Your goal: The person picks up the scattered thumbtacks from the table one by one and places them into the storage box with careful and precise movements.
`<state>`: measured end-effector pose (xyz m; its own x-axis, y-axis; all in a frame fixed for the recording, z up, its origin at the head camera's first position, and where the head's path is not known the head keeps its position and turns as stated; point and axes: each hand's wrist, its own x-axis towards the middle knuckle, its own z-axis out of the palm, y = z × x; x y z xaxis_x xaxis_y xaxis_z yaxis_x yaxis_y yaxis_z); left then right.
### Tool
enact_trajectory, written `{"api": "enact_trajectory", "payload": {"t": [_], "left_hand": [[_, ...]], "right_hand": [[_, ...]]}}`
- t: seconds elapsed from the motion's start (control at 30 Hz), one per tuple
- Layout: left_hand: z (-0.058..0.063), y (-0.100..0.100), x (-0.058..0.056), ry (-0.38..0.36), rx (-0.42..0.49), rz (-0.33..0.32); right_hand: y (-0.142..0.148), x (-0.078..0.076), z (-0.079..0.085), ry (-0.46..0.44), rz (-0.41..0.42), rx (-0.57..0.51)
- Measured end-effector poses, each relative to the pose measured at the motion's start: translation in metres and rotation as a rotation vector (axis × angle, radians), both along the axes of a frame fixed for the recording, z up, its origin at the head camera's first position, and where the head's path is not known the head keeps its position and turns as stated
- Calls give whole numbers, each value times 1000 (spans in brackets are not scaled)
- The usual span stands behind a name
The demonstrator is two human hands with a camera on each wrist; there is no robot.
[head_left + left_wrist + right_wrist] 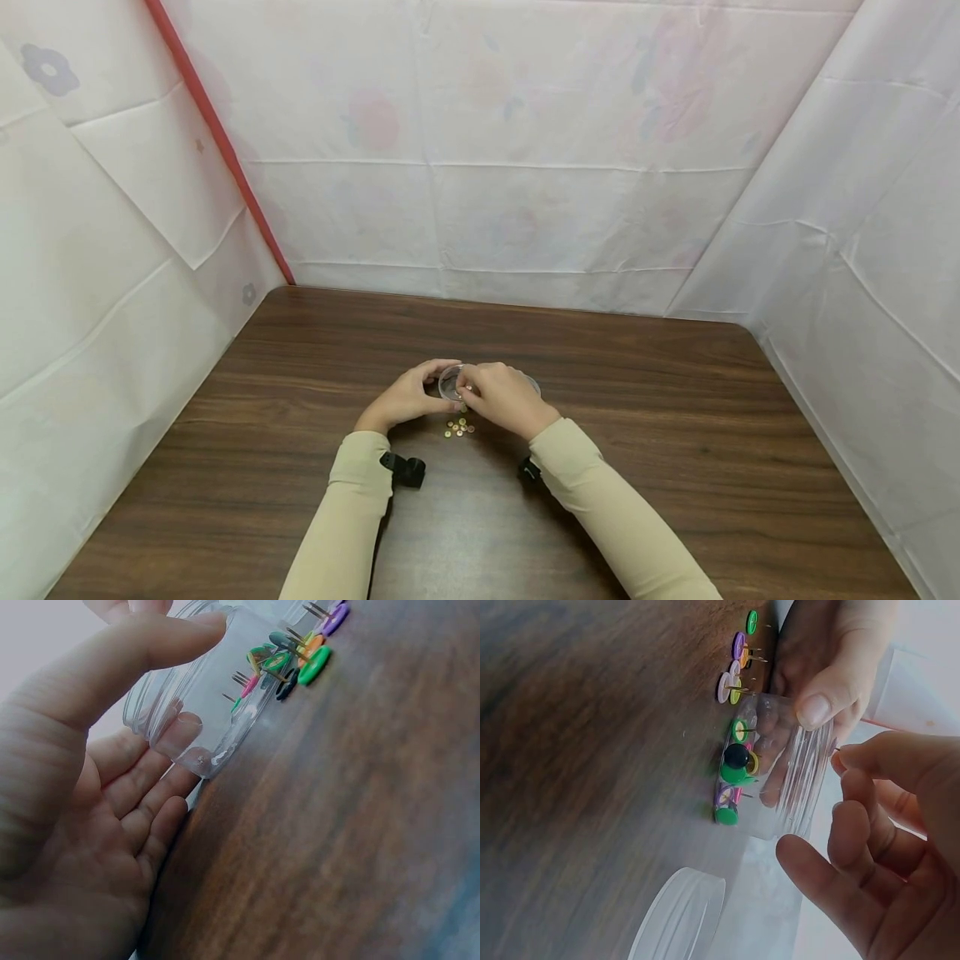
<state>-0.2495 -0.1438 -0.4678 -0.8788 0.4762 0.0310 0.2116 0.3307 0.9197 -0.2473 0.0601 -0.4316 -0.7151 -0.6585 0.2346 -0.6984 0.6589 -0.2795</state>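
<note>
A clear plastic jar [447, 384] stands on the table with several colored thumbtacks [736, 772] at its bottom. My left hand [408, 395] holds the jar, thumb on the near side and fingers round the far side. Over the open mouth is my right hand [507, 400], its thumb and forefinger pinching a thumbtack [837, 749], mostly hidden by the fingertips. Loose thumbtacks [459, 429] lie in a small group just in front of the jar, pins up; green, purple, orange and yellow ones show in the wrist views.
A clear round lid [679, 913] lies on the table to the right of the jar, partly behind my right hand in the head view. The brown wooden table [660, 467] is bordered by white patterned cloth [525, 208] at the back and sides.
</note>
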Motion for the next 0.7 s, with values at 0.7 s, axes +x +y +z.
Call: {"api": "enact_trajectory", "payload": {"t": [0.7], "left_hand": [[4,0,3,16,-8,2]], "right_hand": [[-3,-2,-2,-34,-14,66]]}}
